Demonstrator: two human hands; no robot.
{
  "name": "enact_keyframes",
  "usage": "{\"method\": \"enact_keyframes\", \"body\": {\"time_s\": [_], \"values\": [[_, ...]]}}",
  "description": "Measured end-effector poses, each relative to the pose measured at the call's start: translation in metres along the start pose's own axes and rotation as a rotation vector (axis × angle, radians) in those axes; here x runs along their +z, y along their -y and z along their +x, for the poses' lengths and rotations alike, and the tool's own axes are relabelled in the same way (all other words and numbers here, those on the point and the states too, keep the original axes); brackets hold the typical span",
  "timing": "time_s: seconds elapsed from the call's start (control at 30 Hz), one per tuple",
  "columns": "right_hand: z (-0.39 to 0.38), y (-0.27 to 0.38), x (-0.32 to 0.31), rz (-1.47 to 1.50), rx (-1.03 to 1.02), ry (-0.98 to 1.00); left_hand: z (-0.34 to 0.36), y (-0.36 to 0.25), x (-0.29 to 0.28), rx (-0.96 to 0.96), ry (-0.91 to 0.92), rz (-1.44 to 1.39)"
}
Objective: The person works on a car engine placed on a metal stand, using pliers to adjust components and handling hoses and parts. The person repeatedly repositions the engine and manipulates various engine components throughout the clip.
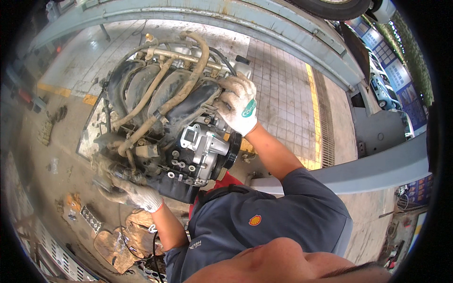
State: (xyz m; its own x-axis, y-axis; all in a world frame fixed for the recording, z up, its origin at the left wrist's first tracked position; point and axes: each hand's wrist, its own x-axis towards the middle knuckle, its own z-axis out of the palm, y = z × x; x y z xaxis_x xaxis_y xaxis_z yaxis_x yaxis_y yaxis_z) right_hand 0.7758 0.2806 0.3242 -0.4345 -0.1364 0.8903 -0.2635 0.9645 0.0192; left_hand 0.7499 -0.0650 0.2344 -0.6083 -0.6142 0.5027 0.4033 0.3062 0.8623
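Observation:
A car engine (179, 186) stands right in front of me, with a dusty black intake manifold (163, 94) across its top. A worn tan hose (204, 54) loops over the manifold. On the near right side sit a silver pump-like part (203, 141) and a ribbed black pulley (234, 150). My right hand (239, 101), in a white work glove with a green patch, curls its fingers round the manifold's right end. My left hand (137, 194), in a soiled white glove, grips the engine's lower left end; its fingertips blend with the dirty parts there.
A grey steel beam (188, 18) runs across the back, and a grey lift arm (358, 174) lies to the right. Stained cardboard (111, 247) and a gasket (90, 219) are on the floor at lower left. A floor grate (326, 118) lies beyond the yellow line.

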Motion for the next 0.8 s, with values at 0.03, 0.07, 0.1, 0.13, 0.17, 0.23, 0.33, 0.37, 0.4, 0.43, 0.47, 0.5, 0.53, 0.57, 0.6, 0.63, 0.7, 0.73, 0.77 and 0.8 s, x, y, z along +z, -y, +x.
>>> {"method": "enact_keyframes", "body": {"time_s": [0.03,0.07,0.1,0.13,0.17,0.23,0.33,0.37,0.4,0.43,0.47,0.5,0.53,0.57,0.6,0.63,0.7,0.73,0.77,0.8], "values": [[0.0,0.001,0.0,-0.014,0.006,0.01,-0.002,-0.006,0.002,-0.063,-0.02,-0.06],[0.001,0.001,0.0,-0.027,0.009,0.017,-0.003,-0.014,0.005,-0.121,-0.047,-0.121],[0.001,0.002,0.0,-0.039,0.013,0.025,-0.001,-0.031,0.01,-0.226,-0.091,-0.217],[0.0,0.002,0.0,-0.04,0.015,0.03,-0.001,-0.028,0.009,-0.224,-0.092,-0.207],[0.0,0.0,-0.001,-0.05,0.016,0.033,-0.001,-0.025,0.01,-0.223,-0.085,-0.202],[0.002,0.0,-0.002,-0.043,0.003,0.03,-0.001,0.009,0.0,-0.062,-0.028,-0.027],[0.002,0.0,-0.002,-0.016,-0.014,0.022,0.0,0.001,0.002,-0.025,-0.024,0.056],[0.001,0.001,-0.004,-0.01,-0.013,0.024,0.001,-0.004,0.004,-0.035,-0.03,0.07],[0.001,0.002,-0.006,-0.004,-0.013,0.026,0.002,-0.008,0.005,-0.045,-0.037,0.084],[0.001,0.003,-0.005,-0.001,-0.029,0.016,0.002,-0.007,0.006,-0.04,-0.044,0.072],[0.0,0.002,-0.005,-0.014,-0.04,0.017,0.001,-0.005,0.007,-0.037,-0.047,0.059],[0.0,0.0,-0.006,-0.029,-0.05,0.018,0.0,0.0,0.006,-0.011,-0.048,0.068],[-0.001,-0.001,-0.005,-0.045,-0.061,0.019,0.0,0.001,0.006,-0.013,-0.061,0.049],[-0.002,-0.002,-0.002,-0.06,-0.069,0.002,0.0,0.002,0.004,-0.015,-0.068,0.037],[-0.002,-0.003,-0.001,-0.055,-0.054,0.007,0.0,0.002,0.004,-0.017,-0.075,0.023],[-0.002,-0.003,-0.001,-0.05,-0.039,0.013,-0.001,-0.001,0.005,-0.04,-0.076,-0.017],[-0.003,0.0,0.001,-0.037,0.0,0.02,-0.002,-0.008,0.003,-0.081,-0.073,-0.084],[-0.003,0.003,0.002,-0.033,0.019,0.021,-0.002,-0.006,0.002,-0.076,-0.071,-0.041],[-0.002,0.003,0.001,-0.032,0.034,0.018,-0.001,-0.004,0.001,-0.069,-0.069,-0.005],[-0.004,0.003,0.002,-0.038,0.03,0.016,0.0,-0.003,0.0,-0.062,-0.069,0.032]]}}
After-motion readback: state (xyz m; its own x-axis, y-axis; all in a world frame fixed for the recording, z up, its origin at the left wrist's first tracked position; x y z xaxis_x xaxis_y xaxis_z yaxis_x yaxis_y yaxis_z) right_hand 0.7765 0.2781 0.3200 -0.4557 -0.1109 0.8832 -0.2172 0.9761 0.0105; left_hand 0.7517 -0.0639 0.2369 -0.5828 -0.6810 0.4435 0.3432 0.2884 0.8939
